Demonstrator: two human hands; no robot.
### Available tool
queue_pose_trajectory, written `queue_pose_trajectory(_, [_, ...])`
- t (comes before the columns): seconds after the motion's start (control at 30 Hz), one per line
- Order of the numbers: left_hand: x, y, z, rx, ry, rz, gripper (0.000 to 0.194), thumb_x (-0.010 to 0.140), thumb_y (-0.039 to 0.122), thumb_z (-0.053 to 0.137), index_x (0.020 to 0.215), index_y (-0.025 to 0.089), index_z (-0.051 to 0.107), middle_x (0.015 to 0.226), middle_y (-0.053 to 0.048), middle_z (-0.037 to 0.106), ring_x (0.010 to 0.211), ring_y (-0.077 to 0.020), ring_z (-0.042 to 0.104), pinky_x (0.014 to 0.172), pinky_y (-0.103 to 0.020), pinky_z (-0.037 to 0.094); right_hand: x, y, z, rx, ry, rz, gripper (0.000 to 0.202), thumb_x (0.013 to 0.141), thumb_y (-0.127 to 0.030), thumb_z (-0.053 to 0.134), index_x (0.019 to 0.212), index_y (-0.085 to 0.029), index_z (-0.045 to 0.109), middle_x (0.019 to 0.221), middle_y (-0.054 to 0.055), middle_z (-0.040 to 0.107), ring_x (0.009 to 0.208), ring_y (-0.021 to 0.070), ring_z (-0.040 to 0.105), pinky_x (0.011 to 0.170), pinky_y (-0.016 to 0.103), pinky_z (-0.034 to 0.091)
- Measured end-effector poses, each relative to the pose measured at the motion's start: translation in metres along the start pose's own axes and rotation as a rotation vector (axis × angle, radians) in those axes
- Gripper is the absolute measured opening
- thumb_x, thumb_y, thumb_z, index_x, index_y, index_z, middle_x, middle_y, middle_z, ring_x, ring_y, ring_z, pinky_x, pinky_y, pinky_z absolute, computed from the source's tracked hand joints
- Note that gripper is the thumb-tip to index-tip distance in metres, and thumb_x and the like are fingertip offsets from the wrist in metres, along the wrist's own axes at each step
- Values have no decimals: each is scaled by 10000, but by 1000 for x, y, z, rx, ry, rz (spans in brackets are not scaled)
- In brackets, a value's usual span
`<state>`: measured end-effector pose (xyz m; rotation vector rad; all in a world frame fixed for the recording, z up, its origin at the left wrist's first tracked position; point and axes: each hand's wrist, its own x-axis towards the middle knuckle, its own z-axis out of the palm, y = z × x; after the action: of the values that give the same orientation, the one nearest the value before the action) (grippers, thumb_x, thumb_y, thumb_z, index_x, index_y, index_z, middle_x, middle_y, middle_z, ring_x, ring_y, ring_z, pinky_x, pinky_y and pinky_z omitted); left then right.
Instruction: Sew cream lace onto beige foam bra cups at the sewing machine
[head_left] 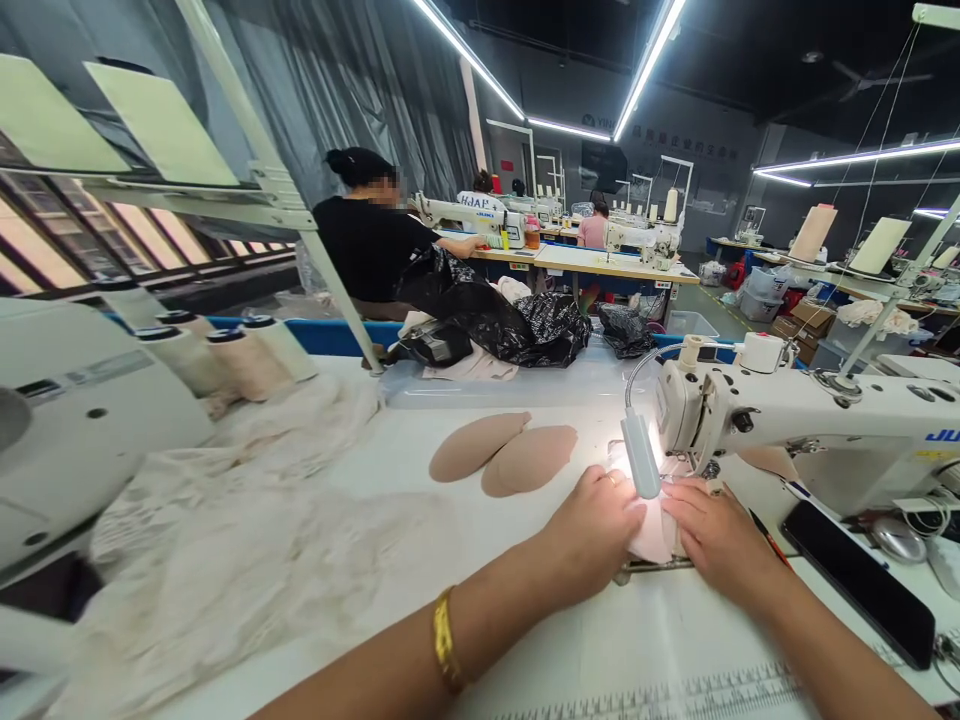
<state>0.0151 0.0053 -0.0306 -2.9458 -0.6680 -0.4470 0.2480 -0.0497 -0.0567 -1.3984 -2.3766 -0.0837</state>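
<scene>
A small pale pink fabric piece [652, 537] lies under the head of a white sewing machine [757, 405]. My left hand [600, 525] is closed on its left edge, fingers curled and thumb on the cloth. From the other side my right hand [712, 530] grips the fabric with its fingers close together near the needle area. A grey lamp [640, 458] on a bendable neck lights the cloth brightly and hides the needle and part of the fingertips. Left of my hands, two beige oval pads [529, 460] overlap on the white table.
Heaped white lace fabric [247, 540] covers the table's left side, beside thread cones [255, 355]. A black phone [859, 580] lies right of my right hand. A ruler [675, 695] runs along the front. Black plastic bags [517, 320] and a seated co-worker [371, 235] are beyond the table.
</scene>
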Motion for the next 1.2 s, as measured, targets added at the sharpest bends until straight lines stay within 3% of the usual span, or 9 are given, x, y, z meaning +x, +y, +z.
queue_pose_trajectory(0.1, [-1, -4, 2, -57, 83, 153, 224, 663, -18, 578, 722, 179, 489, 815, 1, 621, 681, -158, 463, 784, -370, 319, 1, 2, 1, -9, -32, 39, 446, 868, 9, 472, 1196, -213, 678, 1374, 62, 709, 1233, 325, 612, 973, 485, 495])
queue_pose_trajectory(0.2, [0, -8, 1, -114, 119, 205, 241, 626, -50, 536, 694, 171, 467, 770, 38, 630, 636, -129, 454, 816, -370, 306, 1, 3, 1, -44, -56, 88, 447, 891, -11, 451, 1232, -192, 676, 1408, 91, 689, 1209, 338, 628, 932, 493, 516])
queue_pose_trajectory(0.3, [2, -11, 0, -123, 110, 187, 243, 603, -55, 526, 662, 167, 446, 745, 37, 628, 650, -135, 498, 819, -369, 293, 1, 3, 0, -41, -10, 49, 449, 899, -16, 448, 1221, -216, 690, 1391, 88, 697, 1168, 315, 650, 892, 459, 532])
queue_pose_trajectory(0.47, [3, -13, -1, -97, 89, 157, 265, 554, -63, 507, 668, 171, 455, 679, 51, 571, 635, -137, 496, 789, -366, 271, 1, 4, 0, 39, 25, -36, 486, 863, 21, 482, 1174, -277, 706, 1200, 42, 771, 1115, 259, 662, 905, 403, 543])
queue_pose_trajectory(0.77, [5, -17, 11, -91, 125, 93, 229, 609, -64, 520, 665, 156, 494, 722, 46, 632, 714, -160, 547, 820, -404, 257, 2, 7, 4, 62, -47, 102, 545, 859, -6, 452, 1292, -240, 687, 1410, 55, 696, 1235, 316, 630, 997, 515, 544])
queue_pose_trajectory(1.0, [7, -12, 13, -77, 122, 54, 224, 671, -64, 563, 653, 155, 519, 717, 43, 647, 729, -164, 563, 861, -417, 285, 3, 7, 1, 53, -61, 121, 511, 910, -42, 451, 1310, -261, 683, 1416, 41, 693, 1239, 304, 636, 1003, 514, 551])
queue_pose_trajectory(1.2, [6, -10, 15, -64, 113, 35, 210, 672, -44, 592, 677, 156, 527, 736, 24, 659, 767, -177, 589, 933, -466, 297, -3, 11, 0, 66, 77, 80, 373, 970, -87, 436, 1225, -216, 675, 1194, 103, 749, 1102, 299, 647, 899, 466, 575])
